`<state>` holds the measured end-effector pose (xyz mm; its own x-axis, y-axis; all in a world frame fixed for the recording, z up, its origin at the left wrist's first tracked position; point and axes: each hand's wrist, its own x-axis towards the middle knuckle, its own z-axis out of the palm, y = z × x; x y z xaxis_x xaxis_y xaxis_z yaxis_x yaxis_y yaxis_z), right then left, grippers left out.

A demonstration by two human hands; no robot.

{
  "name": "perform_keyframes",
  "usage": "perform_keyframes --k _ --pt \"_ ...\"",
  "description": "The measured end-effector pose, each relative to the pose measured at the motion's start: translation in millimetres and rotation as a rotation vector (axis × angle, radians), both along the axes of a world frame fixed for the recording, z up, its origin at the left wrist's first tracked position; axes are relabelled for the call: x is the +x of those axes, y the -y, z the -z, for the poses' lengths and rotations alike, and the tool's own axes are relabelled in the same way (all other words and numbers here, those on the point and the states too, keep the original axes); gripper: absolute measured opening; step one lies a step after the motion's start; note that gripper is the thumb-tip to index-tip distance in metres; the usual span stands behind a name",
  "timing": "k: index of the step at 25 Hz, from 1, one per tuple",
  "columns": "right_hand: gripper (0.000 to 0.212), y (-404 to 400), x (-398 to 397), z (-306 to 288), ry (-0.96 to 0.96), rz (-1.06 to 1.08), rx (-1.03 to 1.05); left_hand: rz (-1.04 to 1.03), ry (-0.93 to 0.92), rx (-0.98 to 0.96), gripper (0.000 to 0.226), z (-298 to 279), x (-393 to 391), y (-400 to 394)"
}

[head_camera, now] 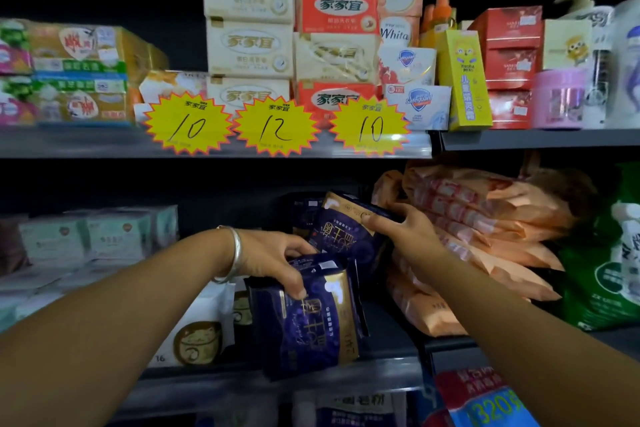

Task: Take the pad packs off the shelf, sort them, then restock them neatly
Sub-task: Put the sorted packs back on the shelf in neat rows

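Two hands are at work on the middle shelf [398, 340], each closed on a dark blue pad pack. The left hand [277, 260], with a silver bangle [232, 255] at the wrist, comes down from above with fingers curled over the top edge of the front pack [308, 319] and the thumb pressed on its face. That pack stands roughly upright at the shelf's front lip, its long axis near vertical and leaning slightly. The right hand [398, 229] reaches deeper and pinches the upper corner of the rear pack [343, 232], which lies tilted behind and just above the front one, its long axis slanting up toward the right.

Both packs sit between the two forearms, the front one nearer the person and the left hand, the rear one further in, touching the stack of orange packs [485, 218] at its right. Judging by this, the front pack can come straight out toward the person, while the rear pack must be drawn back over it.

Left of the blue packs stands a white pack [197, 333]; pale green packs [104, 232] line the far left. Above, yellow price tags [188, 123] hang below stacked soap boxes [249, 21].
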<state>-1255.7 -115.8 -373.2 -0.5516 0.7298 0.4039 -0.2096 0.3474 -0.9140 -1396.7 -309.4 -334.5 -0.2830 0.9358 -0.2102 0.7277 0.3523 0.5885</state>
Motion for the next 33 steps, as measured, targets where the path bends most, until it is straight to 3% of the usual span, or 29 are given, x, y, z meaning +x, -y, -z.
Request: perform_keyframes --k 2,5,7,10,13,15,22,27,33 --pt "0.049 1 -6 2 -0.023 0.016 -0.073 0.006 -0.037 -0.008 0.075 4 0 -3" --pt "0.063 -3 -15 7 -0.078 0.025 -0.201 0.003 -0.082 0.019 0.091 2 -5 -6" --pt "0.055 -5 -17 9 -0.115 0.009 -0.286 -0.008 -0.124 0.017 0.098 1 -8 -6" --pt "0.041 -6 -22 12 -0.192 0.006 -0.451 -0.022 -0.135 0.012 0.093 1 -9 -5" --pt "0.051 -5 -29 17 -0.281 -0.01 -0.601 -0.022 -0.153 -0.004 0.085 5 -11 -8" --pt "0.044 0 -31 16 -0.316 -0.058 -0.651 -0.03 -0.167 -0.014 0.09 7 -10 -11" --pt "0.022 4 -35 21 -0.219 -0.169 -0.639 -0.033 -0.174 0.002 0.101 9 -8 -22" --pt "0.003 -6 -26 22 -0.038 -0.265 -0.529 -0.062 -0.204 -0.036 0.103 6 -12 -19" --pt "0.021 -15 -24 12 -0.074 -0.259 -0.538 -0.061 -0.185 -0.008 0.103 -2 -9 -16"
